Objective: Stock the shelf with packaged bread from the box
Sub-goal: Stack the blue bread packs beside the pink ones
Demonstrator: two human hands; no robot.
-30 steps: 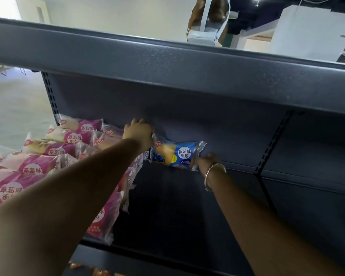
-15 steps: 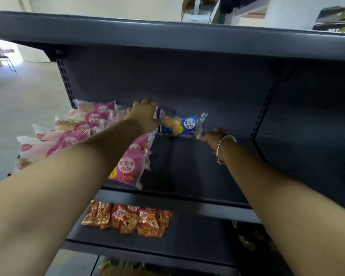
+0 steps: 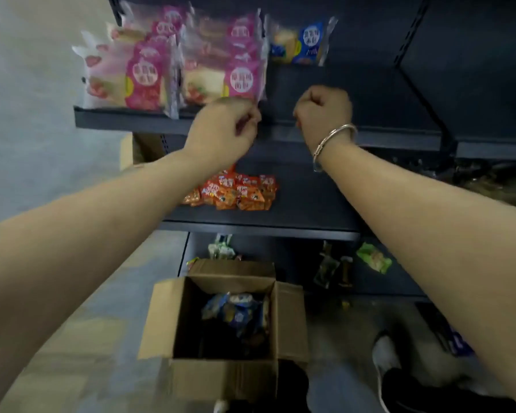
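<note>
A blue bread packet (image 3: pixel 303 43) stands at the back of the dark shelf (image 3: pixel 370 135), right of several pink bread packets (image 3: pixel 221 73). My left hand (image 3: pixel 224 129) hangs in front of the shelf edge, fingers loosely curled, holding nothing. My right hand (image 3: pixel 322 110), with a bracelet on its wrist, is curled into a fist in front of the shelf and holds nothing. An open cardboard box (image 3: pixel 221 377) stands on the floor below, with blue bread packets (image 3: pixel 236 311) inside.
Orange snack packets (image 3: pixel 236 190) lie on the shelf below. Green packets (image 3: pixel 373 260) and other small goods sit on the lowest shelf. A second box (image 3: pixel 131 150) stands left behind the shelving. My white shoe (image 3: pixel 385 353) is right of the box.
Both hands have let go of the blue packet and drawn back from the shelf's rear to its front edge. The view has tilted down, bringing the box into sight.
</note>
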